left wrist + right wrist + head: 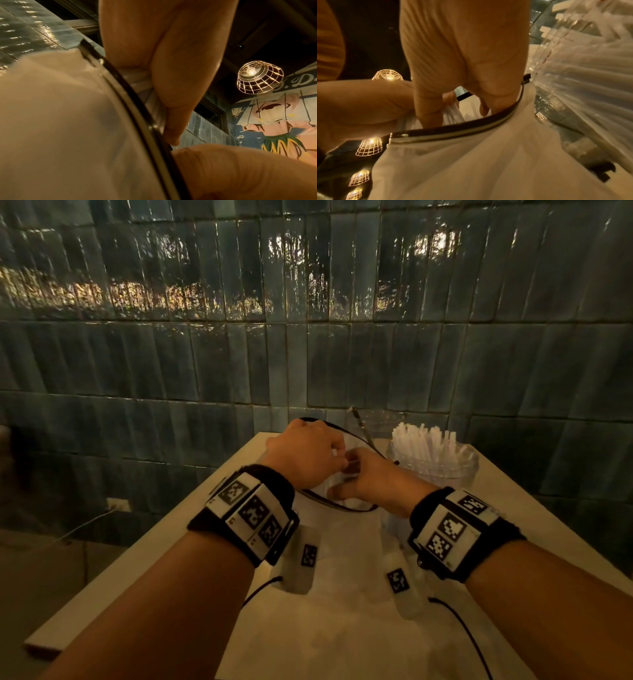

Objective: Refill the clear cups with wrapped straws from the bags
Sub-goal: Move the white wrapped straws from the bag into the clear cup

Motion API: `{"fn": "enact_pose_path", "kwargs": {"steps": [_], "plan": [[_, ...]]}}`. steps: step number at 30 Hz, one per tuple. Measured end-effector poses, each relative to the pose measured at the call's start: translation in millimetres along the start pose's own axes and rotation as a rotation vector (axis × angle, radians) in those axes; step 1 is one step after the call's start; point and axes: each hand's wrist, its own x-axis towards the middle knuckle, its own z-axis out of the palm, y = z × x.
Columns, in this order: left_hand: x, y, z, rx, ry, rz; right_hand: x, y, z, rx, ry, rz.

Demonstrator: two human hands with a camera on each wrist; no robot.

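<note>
Clear cup — packed with wrapped straws.

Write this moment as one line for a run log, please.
left hand: grips bag rim | right hand: fingers inside bag mouth | filled cup: beside bag

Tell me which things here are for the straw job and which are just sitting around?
For the job:
zip bag, held open by left hand and right hand
clear cup full of wrapped straws

Just there:
table
tiled wall
cage lamp
mural
</note>
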Motion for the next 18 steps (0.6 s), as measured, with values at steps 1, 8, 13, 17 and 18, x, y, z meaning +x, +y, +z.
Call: {"fn": "enact_pose_path", "kwargs": {"steps": [1, 8, 13, 17, 18], "plan": [[0.0, -0.6, 0.1, -0.002, 0.005, 0.008, 1.1, 0.6, 0.9, -0.002, 0.010, 0.025], [0.4, -1.5, 0.3, 0.034, 0.005, 0.027, -1.3, 4.0, -1.5, -0.088, -0.010, 0.109], [-0.4, -2.9, 0.7, 0.033, 0.004, 0.043, -1.3, 3.7, -3.2, 0.098, -0.090, 0.298], [-0.3, -4.2, -0.6, 0.017, 0.007, 0.069, -0.7, 0.0, -1.7, 0.166, -0.108, 0.139], [0.3, -4.3, -0.6, 0.020, 0.006, 0.083, -0.5, -2.0, -1.1, 0.143, -0.094, 0.078]]}}
